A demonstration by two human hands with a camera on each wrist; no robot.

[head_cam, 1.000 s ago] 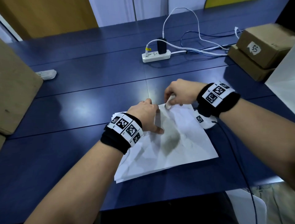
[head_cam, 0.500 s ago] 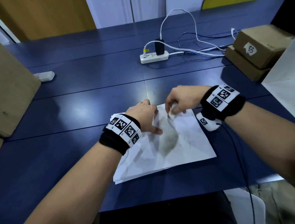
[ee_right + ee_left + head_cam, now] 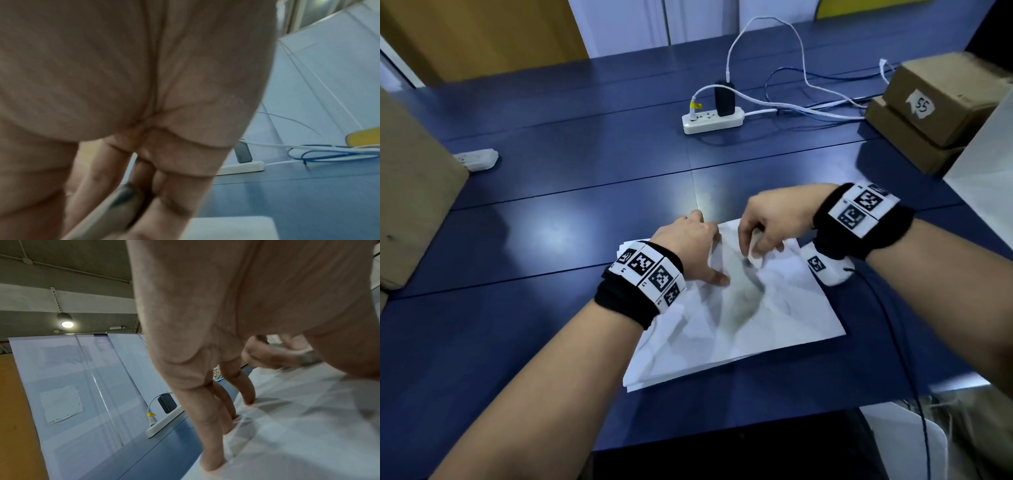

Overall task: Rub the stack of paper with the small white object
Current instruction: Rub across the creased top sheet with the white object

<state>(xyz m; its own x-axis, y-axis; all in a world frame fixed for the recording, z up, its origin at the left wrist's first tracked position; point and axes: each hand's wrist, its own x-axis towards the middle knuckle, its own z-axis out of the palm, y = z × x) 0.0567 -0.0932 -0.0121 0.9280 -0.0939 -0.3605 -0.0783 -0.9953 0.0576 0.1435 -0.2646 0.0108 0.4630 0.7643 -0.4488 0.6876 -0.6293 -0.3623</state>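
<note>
A stack of crumpled white paper (image 3: 774, 318) lies on the blue table, with a grey smudge (image 3: 743, 301) down its middle. My left hand (image 3: 698, 250) presses flat on the paper's far left part, fingers straight (image 3: 213, 456) and thumb pointing at the smudge. My right hand (image 3: 760, 240) pinches the small white object (image 3: 755, 251), its tip dirty grey, against the paper at the top of the smudge. In the right wrist view the object (image 3: 115, 209) shows blurred between the fingers.
A white power strip (image 3: 712, 120) with a black charger and cables lies at the back. Cardboard boxes (image 3: 935, 106) stand at the right, a brown board (image 3: 410, 205) at the left, and a small white item (image 3: 477, 159) beside it.
My right hand has drawn the white object toward me, from the paper's far edge onto the top of the smudge. The left hand has kept its place on the paper.
</note>
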